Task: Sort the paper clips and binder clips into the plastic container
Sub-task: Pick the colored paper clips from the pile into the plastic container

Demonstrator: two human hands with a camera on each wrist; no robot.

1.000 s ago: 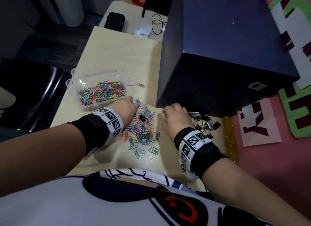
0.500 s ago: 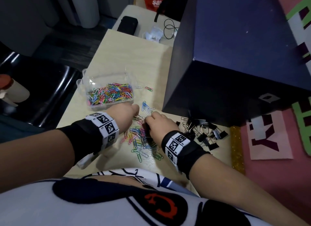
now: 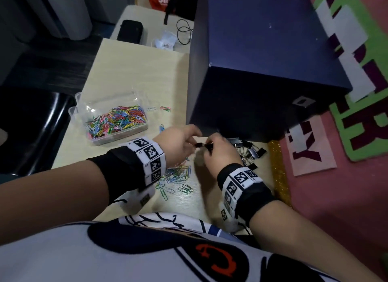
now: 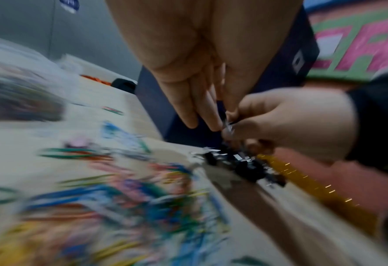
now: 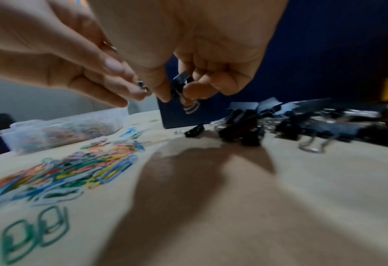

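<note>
My left hand [image 3: 186, 142] and right hand [image 3: 212, 149] meet just above the table, in front of the dark blue box. In the right wrist view the right hand [image 5: 179, 90] grips a black binder clip [image 5: 181, 80] whose wire handles hang down. The left hand [image 5: 134, 88] pinches a small dark clip [image 5: 140, 84] beside it. A pile of black binder clips [image 3: 251, 151] lies right of the hands. Loose coloured paper clips [image 3: 178, 176] lie under the left wrist. The clear plastic container [image 3: 83, 111], at the left, holds many coloured paper clips.
A large dark blue box [image 3: 262, 71] stands on the table right behind the hands. Two stray paper clips [image 3: 164, 108] lie beside the container. A gold glitter strip [image 3: 279, 170] edges the table on the right, with pink paper beyond. A black chair [image 3: 31, 130] stands to the left.
My right hand has left the paper clip pile and moved right and up, now holding a black binder clip. The left hand has risen to meet it.
</note>
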